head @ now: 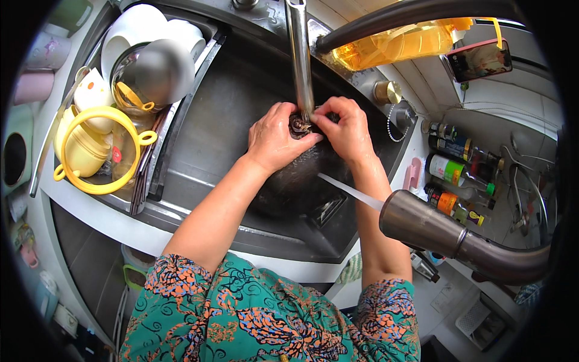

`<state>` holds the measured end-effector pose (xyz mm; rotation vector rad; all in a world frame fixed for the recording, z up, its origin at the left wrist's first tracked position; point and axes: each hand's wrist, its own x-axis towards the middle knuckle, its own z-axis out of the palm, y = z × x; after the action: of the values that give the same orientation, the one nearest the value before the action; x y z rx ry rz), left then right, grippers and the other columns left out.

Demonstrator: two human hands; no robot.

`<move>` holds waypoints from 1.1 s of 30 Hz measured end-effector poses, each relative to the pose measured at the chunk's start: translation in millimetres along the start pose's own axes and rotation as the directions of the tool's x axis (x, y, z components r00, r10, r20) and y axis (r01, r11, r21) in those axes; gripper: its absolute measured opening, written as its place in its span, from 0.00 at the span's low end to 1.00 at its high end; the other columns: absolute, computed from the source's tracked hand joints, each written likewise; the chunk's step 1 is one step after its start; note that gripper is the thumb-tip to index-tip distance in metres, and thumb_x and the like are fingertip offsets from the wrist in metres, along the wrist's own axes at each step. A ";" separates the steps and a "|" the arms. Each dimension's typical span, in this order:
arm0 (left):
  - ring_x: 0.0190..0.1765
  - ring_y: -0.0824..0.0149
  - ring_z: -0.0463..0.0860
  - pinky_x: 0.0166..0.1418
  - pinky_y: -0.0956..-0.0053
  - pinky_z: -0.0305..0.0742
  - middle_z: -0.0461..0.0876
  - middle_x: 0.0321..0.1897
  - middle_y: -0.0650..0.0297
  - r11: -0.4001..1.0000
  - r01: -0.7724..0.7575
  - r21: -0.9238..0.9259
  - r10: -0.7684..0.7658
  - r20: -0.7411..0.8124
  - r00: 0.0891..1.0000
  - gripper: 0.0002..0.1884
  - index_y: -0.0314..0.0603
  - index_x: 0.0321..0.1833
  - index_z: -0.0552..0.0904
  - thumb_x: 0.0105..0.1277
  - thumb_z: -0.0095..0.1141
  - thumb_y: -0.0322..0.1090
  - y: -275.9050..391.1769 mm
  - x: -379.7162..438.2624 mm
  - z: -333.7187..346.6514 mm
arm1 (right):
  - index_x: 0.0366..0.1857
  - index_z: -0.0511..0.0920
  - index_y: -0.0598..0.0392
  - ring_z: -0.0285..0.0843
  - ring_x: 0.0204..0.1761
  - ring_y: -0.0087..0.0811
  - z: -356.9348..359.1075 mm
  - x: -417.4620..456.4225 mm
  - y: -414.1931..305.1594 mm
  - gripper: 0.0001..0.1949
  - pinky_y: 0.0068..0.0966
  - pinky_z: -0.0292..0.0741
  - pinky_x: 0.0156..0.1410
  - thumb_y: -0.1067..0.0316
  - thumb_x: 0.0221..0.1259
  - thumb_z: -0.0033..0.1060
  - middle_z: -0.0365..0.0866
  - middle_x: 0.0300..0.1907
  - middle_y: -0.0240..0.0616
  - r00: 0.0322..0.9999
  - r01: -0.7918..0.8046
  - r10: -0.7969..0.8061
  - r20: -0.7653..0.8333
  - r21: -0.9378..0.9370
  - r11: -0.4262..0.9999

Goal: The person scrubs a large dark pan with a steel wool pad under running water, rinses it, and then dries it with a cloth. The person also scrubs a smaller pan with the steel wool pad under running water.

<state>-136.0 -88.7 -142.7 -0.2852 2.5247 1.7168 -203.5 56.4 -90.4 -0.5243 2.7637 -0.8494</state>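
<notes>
A dark round pan lies in the dark sink, its metal handle pointing away from me over the sink's back edge. My left hand grips the pan beside the handle's base, with the thumb stretched across the rough, brownish joint. On the other side, my right hand has its fingertips pinched against the same joint; whether a small thing is between them is hidden. Water runs from the faucet spout onto the pan near my right wrist. Both hands look wet.
A rack at the left holds white bowls, a yellow ring with handles and other dishes. A bottle of yellow liquid lies behind the sink beside a dark curved pipe. Several condiment bottles and a phone are at the right.
</notes>
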 end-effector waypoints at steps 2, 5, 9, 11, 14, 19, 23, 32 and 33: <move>0.48 0.54 0.82 0.51 0.60 0.78 0.81 0.43 0.59 1.000 -0.012 0.010 0.012 0.012 1.000 0.28 0.42 0.45 0.79 0.47 0.72 0.51 -0.2 0.4 1.5 | 0.27 0.83 0.55 0.74 0.34 0.38 6.3 6.3 6.8 0.05 0.32 0.73 0.40 0.69 0.47 0.71 0.79 0.26 0.39 0.988 -0.145 0.154 -0.024 0.220 0.965; 0.48 0.54 0.82 0.51 0.60 0.77 0.81 0.43 0.59 1.000 -0.013 0.014 0.012 0.026 1.000 0.28 0.42 0.46 0.79 0.47 0.73 0.51 -0.8 0.1 1.5 | 0.28 0.84 0.55 0.75 0.35 0.39 6.6 6.5 8.1 0.05 0.32 0.74 0.43 0.70 0.48 0.70 0.80 0.27 0.39 0.984 -0.168 0.177 -0.025 0.208 0.963; 0.46 0.54 0.83 0.50 0.62 0.78 0.81 0.42 0.58 1.000 -0.008 0.019 0.008 0.002 1.000 0.28 0.42 0.46 0.78 0.47 0.73 0.50 -1.9 -0.3 -0.8 | 0.28 0.84 0.54 0.76 0.37 0.41 -3.0 -3.5 5.9 0.05 0.35 0.74 0.44 0.69 0.47 0.71 0.81 0.28 0.39 0.998 0.058 -0.059 -0.029 -0.031 0.998; 0.45 0.55 0.83 0.49 0.63 0.78 0.82 0.42 0.58 1.000 -0.005 0.028 0.005 0.003 1.000 0.28 0.41 0.46 0.78 0.47 0.73 0.49 -1.5 -1.0 0.6 | 0.28 0.85 0.53 0.76 0.38 0.41 3.1 -1.5 4.4 0.05 0.35 0.74 0.44 0.69 0.48 0.70 0.81 0.29 0.39 0.996 0.068 -0.069 -0.065 -0.016 0.998; 0.46 0.54 0.83 0.50 0.62 0.78 0.81 0.42 0.58 0.999 -0.002 0.034 0.002 0.003 1.000 0.28 0.42 0.45 0.78 0.46 0.73 0.50 0.8 -0.2 2.4 | 0.30 0.85 0.54 0.76 0.38 0.41 10.0 -1.4 4.5 0.05 0.34 0.74 0.45 0.69 0.49 0.69 0.82 0.30 0.40 0.989 -0.080 0.093 -0.113 0.114 0.990; 0.48 0.53 0.82 0.50 0.59 0.77 0.81 0.42 0.58 0.999 0.036 0.027 -0.036 0.002 0.999 0.29 0.42 0.44 0.78 0.45 0.73 0.53 -1.4 0.6 1.9 | 0.29 0.85 0.52 0.76 0.40 0.44 4.8 -19.4 3.5 0.04 0.38 0.73 0.46 0.69 0.49 0.69 0.81 0.30 0.39 0.983 0.151 -0.162 -0.088 -0.120 0.981; 0.48 0.53 0.82 0.50 0.58 0.77 0.81 0.42 0.57 0.999 0.014 0.034 -0.014 0.000 1.000 0.29 0.43 0.45 0.78 0.45 0.72 0.52 -1.2 1.5 4.9 | 0.29 0.85 0.52 0.77 0.39 0.46 15.7 -12.9 -1.2 0.03 0.39 0.73 0.46 0.68 0.51 0.68 0.82 0.30 0.41 0.976 0.015 -0.030 -0.214 -0.072 0.997; 0.47 0.53 0.82 0.50 0.60 0.78 0.81 0.42 0.59 1.000 0.001 -0.001 -0.001 -0.014 1.000 0.27 0.42 0.43 0.78 0.44 0.72 0.50 -5.1 1.2 -1.2 | 0.27 0.85 0.50 0.76 0.38 0.44 15.6 -23.4 -7.1 0.04 0.39 0.73 0.44 0.69 0.46 0.71 0.80 0.29 0.38 0.963 0.120 -0.161 -0.218 -0.192 0.974; 0.47 0.53 0.82 0.50 0.60 0.78 0.81 0.42 0.59 1.000 -0.001 -0.004 0.001 -0.016 1.000 0.27 0.42 0.43 0.78 0.44 0.72 0.50 -5.2 1.0 -1.1 | 0.27 0.85 0.50 0.76 0.38 0.44 14.9 -22.9 -8.4 0.04 0.39 0.73 0.44 0.69 0.45 0.71 0.80 0.29 0.38 0.960 0.134 -0.176 -0.218 -0.192 0.972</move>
<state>-135.9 -91.7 -147.3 -0.2993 2.5326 1.7270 -175.9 51.4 -95.8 -0.7251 3.0666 -0.7467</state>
